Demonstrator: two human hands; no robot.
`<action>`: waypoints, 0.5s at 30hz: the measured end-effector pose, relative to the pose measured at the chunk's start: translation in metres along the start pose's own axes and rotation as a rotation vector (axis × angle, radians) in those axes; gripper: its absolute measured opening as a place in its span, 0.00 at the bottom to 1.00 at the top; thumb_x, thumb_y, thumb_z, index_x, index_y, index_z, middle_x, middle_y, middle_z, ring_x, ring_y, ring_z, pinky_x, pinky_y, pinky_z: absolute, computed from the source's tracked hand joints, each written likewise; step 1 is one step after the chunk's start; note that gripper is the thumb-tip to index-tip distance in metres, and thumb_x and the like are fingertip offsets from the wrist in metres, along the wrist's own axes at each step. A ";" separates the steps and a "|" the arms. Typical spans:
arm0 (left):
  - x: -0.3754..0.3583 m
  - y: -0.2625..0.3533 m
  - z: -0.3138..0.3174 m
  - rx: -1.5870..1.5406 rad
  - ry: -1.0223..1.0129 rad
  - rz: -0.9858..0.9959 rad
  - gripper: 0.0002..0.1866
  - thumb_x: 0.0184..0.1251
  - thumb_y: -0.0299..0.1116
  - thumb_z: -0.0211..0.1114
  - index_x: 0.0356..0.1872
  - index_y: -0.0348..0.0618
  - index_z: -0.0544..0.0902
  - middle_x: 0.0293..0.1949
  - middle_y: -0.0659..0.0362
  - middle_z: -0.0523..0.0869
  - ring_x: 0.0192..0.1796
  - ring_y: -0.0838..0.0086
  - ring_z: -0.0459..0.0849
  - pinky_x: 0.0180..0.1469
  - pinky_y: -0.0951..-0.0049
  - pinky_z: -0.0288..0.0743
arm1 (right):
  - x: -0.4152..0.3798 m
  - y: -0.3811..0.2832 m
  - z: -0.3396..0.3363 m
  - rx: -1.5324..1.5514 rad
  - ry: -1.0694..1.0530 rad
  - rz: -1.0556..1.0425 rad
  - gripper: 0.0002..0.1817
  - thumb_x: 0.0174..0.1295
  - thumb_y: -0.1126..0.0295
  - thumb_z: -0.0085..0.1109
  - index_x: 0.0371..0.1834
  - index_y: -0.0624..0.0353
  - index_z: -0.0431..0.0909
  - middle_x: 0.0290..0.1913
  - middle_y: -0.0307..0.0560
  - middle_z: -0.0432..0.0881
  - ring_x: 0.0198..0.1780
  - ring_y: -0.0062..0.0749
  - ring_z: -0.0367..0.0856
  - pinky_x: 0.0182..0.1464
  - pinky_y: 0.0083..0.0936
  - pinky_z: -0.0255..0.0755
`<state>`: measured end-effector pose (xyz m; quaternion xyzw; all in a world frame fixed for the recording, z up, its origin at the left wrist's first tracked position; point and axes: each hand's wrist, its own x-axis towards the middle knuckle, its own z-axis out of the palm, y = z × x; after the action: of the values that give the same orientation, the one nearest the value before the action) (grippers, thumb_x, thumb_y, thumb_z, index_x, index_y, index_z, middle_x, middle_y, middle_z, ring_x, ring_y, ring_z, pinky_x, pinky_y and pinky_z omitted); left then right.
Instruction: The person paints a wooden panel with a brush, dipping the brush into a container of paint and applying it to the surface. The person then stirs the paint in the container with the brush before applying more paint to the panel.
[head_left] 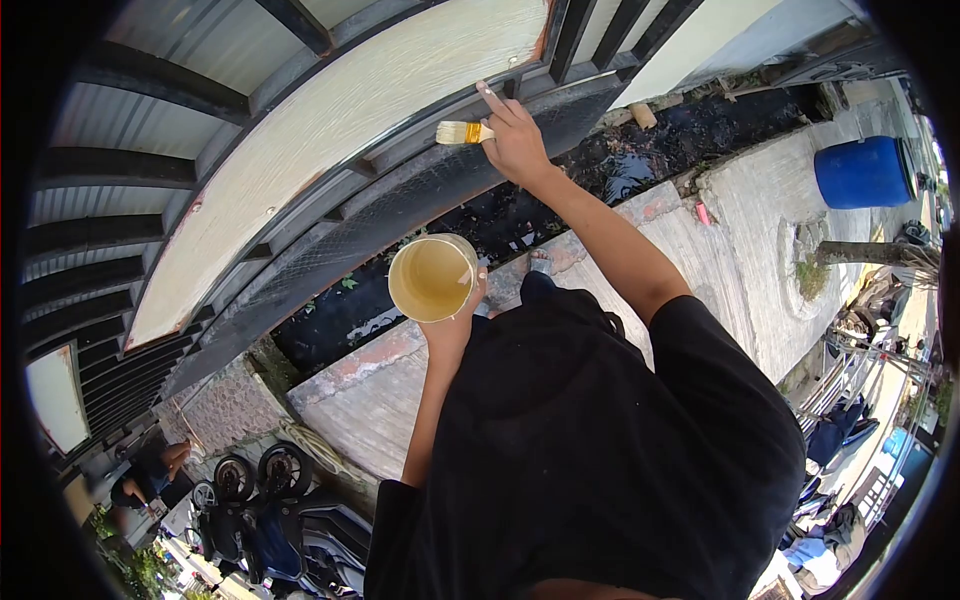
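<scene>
My left hand (455, 328) is closed round the side of a pale plastic paint bucket (396, 285). Some yellowish liquid (430, 280) lies inside it. In my right hand (518, 147) is a paintbrush (462, 132), its light bristles pointing left and a yellow band round its ferrule. The right index finger stretches out to the lower edge of a long cream-painted board (380, 95); whether it touches cannot be made out. The board is fixed on dark metal bars, and brush-stroke streaks show on its surface. The bristles are apart from the board, below its edge.
Under the fence runs a ditch of dark water (630, 165), between it and the concrete pavement (740, 270). A blue barrel (862, 172) lies at the right, near a tree trunk (870, 253). Parked motorcycles (290, 535) and another person (150, 478) are at lower left.
</scene>
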<state>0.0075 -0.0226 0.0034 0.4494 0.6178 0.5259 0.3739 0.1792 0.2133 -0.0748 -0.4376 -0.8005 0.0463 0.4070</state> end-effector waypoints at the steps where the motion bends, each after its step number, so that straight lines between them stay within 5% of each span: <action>1: -0.002 -0.004 -0.003 0.022 -0.023 -0.014 0.29 0.62 0.27 0.86 0.62 0.35 0.82 0.52 0.57 0.88 0.53 0.71 0.86 0.59 0.67 0.80 | 0.001 -0.008 0.000 0.029 0.009 -0.007 0.07 0.54 0.81 0.66 0.34 0.69 0.79 0.79 0.58 0.76 0.56 0.54 0.80 0.63 0.44 0.78; 4: -0.001 -0.005 -0.002 0.030 -0.001 0.027 0.33 0.62 0.26 0.86 0.67 0.35 0.79 0.55 0.56 0.88 0.55 0.71 0.86 0.61 0.66 0.79 | -0.009 -0.028 -0.005 0.202 0.036 -0.050 0.08 0.50 0.83 0.64 0.33 0.68 0.77 0.77 0.58 0.78 0.59 0.57 0.80 0.62 0.46 0.79; 5: -0.001 -0.004 -0.001 0.019 0.044 0.071 0.35 0.62 0.26 0.85 0.69 0.35 0.77 0.57 0.56 0.87 0.57 0.71 0.85 0.62 0.66 0.78 | -0.016 -0.033 -0.008 0.224 0.081 -0.001 0.02 0.59 0.81 0.65 0.35 0.68 0.82 0.64 0.56 0.88 0.59 0.54 0.84 0.58 0.44 0.81; 6: -0.001 -0.005 -0.001 0.016 0.055 0.070 0.35 0.62 0.26 0.85 0.69 0.35 0.77 0.57 0.56 0.87 0.57 0.71 0.85 0.62 0.66 0.78 | -0.021 -0.039 -0.014 0.228 0.075 -0.011 0.02 0.59 0.81 0.65 0.35 0.68 0.82 0.64 0.56 0.88 0.59 0.54 0.84 0.58 0.44 0.81; 9: -0.001 -0.009 -0.006 -0.008 0.097 0.062 0.31 0.62 0.27 0.86 0.64 0.35 0.81 0.55 0.56 0.89 0.55 0.71 0.86 0.61 0.66 0.79 | -0.026 -0.054 -0.029 0.776 0.231 0.630 0.28 0.74 0.78 0.66 0.22 0.52 0.56 0.51 0.58 0.94 0.39 0.30 0.85 0.41 0.22 0.75; 15: 0.004 -0.010 -0.006 0.009 0.116 0.001 0.22 0.62 0.29 0.87 0.54 0.36 0.86 0.49 0.58 0.91 0.50 0.71 0.88 0.57 0.66 0.82 | -0.007 -0.034 -0.040 1.369 0.348 0.899 0.29 0.72 0.79 0.71 0.21 0.47 0.58 0.55 0.66 0.93 0.44 0.32 0.90 0.37 0.24 0.76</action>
<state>-0.0013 -0.0217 -0.0057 0.4204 0.6402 0.5486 0.3353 0.1865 0.1756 -0.0381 -0.3723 -0.2705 0.6118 0.6434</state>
